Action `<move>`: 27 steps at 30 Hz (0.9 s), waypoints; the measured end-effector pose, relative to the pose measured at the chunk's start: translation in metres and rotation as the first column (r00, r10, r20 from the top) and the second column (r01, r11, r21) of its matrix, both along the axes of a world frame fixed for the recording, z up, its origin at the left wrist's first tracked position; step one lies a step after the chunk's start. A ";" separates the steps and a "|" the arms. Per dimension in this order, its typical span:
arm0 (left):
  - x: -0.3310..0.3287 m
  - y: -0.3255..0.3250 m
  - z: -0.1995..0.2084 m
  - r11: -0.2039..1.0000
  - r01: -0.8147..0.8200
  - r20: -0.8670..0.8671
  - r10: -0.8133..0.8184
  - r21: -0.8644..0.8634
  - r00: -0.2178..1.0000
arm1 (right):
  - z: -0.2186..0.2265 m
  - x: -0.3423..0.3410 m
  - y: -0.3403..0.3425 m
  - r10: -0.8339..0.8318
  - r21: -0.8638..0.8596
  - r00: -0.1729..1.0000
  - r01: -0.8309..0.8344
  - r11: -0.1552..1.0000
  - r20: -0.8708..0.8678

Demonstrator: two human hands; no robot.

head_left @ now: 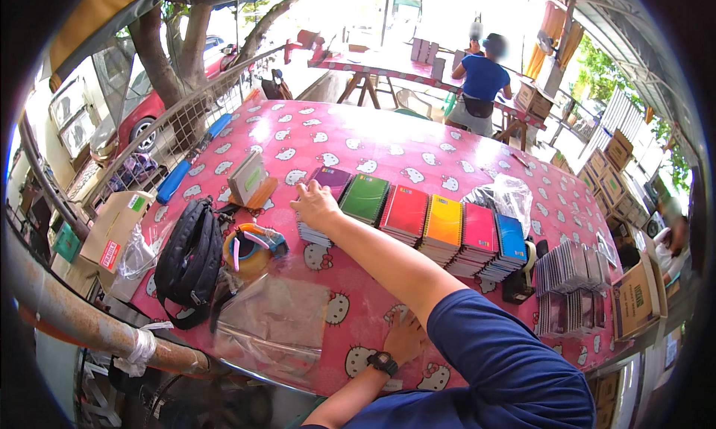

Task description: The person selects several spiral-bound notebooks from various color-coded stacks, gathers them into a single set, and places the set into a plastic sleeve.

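My right hand (317, 207) reaches across to the left end of a row of spiral notebooks, its fingers bent over the left edge of the purple notebooks (333, 178). It covers part of that stack. To their right stand stacks of green notebooks (364, 198), red notebooks (404, 211), yellow notebooks (441, 222), pink notebooks (479, 231) and blue notebooks (511, 239). My left hand (405, 338), with a dark watch on the wrist, lies flat on the pink patterned table (339, 354), partly behind my right arm. Its visible fingers are stretched out, holding nothing.
A black backpack (191, 254), tape rolls (250, 251), a wooden holder (255, 193) and clear plastic sleeves (272, 317) lie left. Right are a tape dispenser (518, 284), wrapped stacks (570, 269) and a carton (635, 298). Another person (483, 79) stands at the far table.
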State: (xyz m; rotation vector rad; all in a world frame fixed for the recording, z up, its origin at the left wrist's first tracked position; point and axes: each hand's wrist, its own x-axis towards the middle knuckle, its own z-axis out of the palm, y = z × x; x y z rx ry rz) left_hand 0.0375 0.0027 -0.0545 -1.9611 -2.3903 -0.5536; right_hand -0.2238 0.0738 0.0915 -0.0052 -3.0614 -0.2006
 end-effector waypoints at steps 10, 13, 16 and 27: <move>-0.020 -0.006 0.016 0.808 -0.298 0.673 -0.157 0.509 0.723 | 0.053 0.040 0.046 -0.172 -0.509 0.782 -0.205 0.836 -0.599; -0.057 -0.020 0.037 0.557 -0.732 0.835 -0.550 0.392 0.029 | 0.097 0.149 0.065 -0.173 -0.830 0.866 -0.364 0.422 -0.468; -0.105 -0.043 0.048 0.818 -0.414 0.539 -0.575 0.400 -0.615 | 0.089 0.243 0.098 0.004 -0.920 0.999 -0.033 0.390 -0.034; -0.034 0.008 -0.003 0.998 -0.045 0.995 0.056 -0.052 0.085 | 0.034 0.151 0.080 -0.015 -0.399 0.990 -0.043 0.916 -0.141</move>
